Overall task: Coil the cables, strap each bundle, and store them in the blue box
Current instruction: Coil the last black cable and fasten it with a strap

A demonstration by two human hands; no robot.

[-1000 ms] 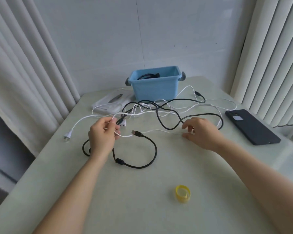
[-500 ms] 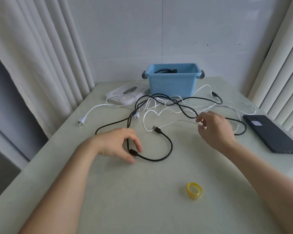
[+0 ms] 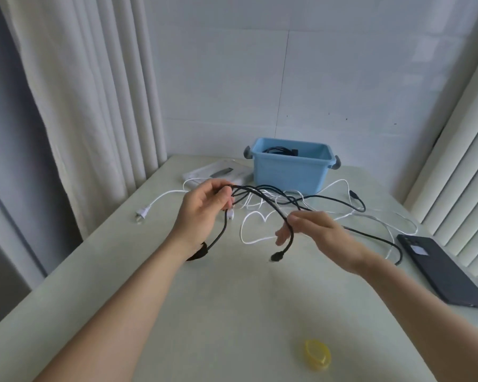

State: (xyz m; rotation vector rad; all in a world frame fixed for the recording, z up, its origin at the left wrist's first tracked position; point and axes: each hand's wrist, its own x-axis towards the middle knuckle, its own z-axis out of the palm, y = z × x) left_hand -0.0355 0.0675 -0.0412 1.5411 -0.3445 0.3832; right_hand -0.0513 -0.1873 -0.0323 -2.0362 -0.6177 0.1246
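Both hands have come up off the counter (image 3: 232, 312) since half a second ago, lifting the black cable (image 3: 289, 242) with them; before, the left hand lay low beside its loop. Now the left hand (image 3: 204, 210) is raised, fingers curled round several strands of that cable, and one strand drops from it in a curve behind the left wrist. The right hand (image 3: 318, 232) pinches the same cable between thumb and forefinger, its other fingers loose and spread. Below that pinch the cable's end hangs free, its connector (image 3: 277, 256) just above the counter. The rest of the cable trails toward the right edge, tangled with the white cable (image 3: 260, 240), whose plug (image 3: 142, 213) lies near the left edge. At the far edge stands the blue box (image 3: 290, 175), with a dark bundle (image 3: 280, 150) inside. A flat white packet (image 3: 218, 172) lies just left of it. Toward the near edge sits a yellow strap (image 3: 316, 354), and a black phone (image 3: 439, 271) lies along the right edge.
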